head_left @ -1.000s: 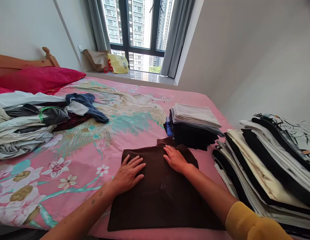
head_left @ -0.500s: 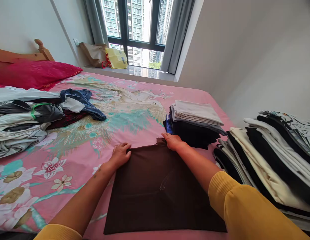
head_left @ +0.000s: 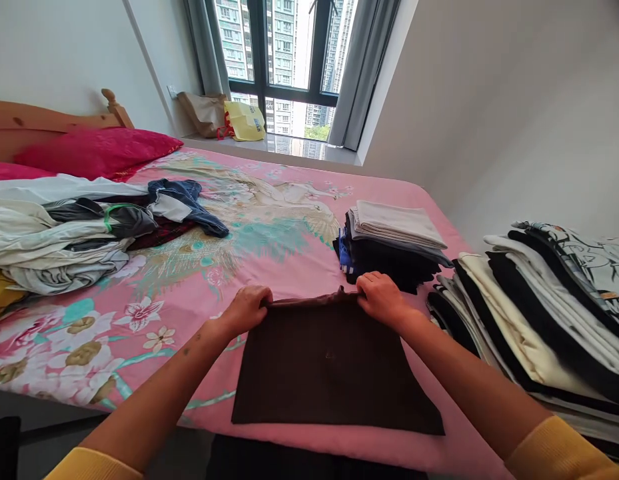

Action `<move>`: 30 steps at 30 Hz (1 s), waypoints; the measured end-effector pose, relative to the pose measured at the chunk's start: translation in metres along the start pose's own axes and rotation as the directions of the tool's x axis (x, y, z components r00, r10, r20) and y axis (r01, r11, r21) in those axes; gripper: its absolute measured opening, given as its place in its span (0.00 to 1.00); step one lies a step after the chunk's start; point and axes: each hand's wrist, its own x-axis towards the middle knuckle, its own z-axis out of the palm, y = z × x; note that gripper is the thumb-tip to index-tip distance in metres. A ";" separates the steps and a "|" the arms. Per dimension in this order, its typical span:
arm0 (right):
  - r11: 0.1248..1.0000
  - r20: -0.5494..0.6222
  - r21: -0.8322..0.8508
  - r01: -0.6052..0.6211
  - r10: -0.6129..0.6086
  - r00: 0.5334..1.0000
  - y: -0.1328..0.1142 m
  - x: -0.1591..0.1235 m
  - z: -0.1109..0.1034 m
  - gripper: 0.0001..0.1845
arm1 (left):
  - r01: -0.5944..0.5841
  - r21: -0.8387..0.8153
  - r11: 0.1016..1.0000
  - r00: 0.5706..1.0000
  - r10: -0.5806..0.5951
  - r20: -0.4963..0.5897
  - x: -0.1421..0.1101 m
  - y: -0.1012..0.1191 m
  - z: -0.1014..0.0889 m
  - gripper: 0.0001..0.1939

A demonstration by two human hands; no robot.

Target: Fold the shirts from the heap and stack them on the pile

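Observation:
A dark brown garment (head_left: 329, 363) lies flat near the front edge of the pink flowered bed (head_left: 269, 247). My left hand (head_left: 249, 308) is closed on its far left corner. My right hand (head_left: 382, 298) is closed on its far right corner. The far edge of the cloth is lifted a little between the two hands. Both sleeves are yellow.
A small folded stack (head_left: 389, 243) sits just beyond my right hand. A larger fanned stack of folded clothes (head_left: 534, 313) fills the right. A heap of unfolded clothes (head_left: 79, 230) lies at the left, with a red pillow (head_left: 96, 150) behind. Bags (head_left: 229, 119) stand on the window sill.
Both hands slid from flat on the garment's middle to its far edge, then closed on the corners and raised that edge. The view shifted back a little.

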 end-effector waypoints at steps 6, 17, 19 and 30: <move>0.997 0.019 0.048 0.055 -0.056 0.998 -0.025 -0.069 -0.002 0.07 | -0.143 0.089 0.986 0.990 0.141 0.029 -0.050 0.008 0.016 0.22; 0.990 -0.008 0.132 -0.047 0.049 0.999 -0.034 -0.116 0.023 0.19 | -0.157 0.057 0.986 0.981 0.162 -0.103 -0.078 0.012 0.021 0.19; 0.987 0.018 0.144 -0.066 0.064 0.998 -0.038 -0.116 0.019 0.12 | -0.149 0.073 0.986 0.984 0.155 -0.093 -0.077 0.015 0.026 0.16; 0.663 0.015 0.601 -0.447 0.549 0.835 0.022 -0.116 0.025 0.12 | -0.133 0.090 0.987 0.967 0.149 -0.208 -0.054 0.009 0.040 0.16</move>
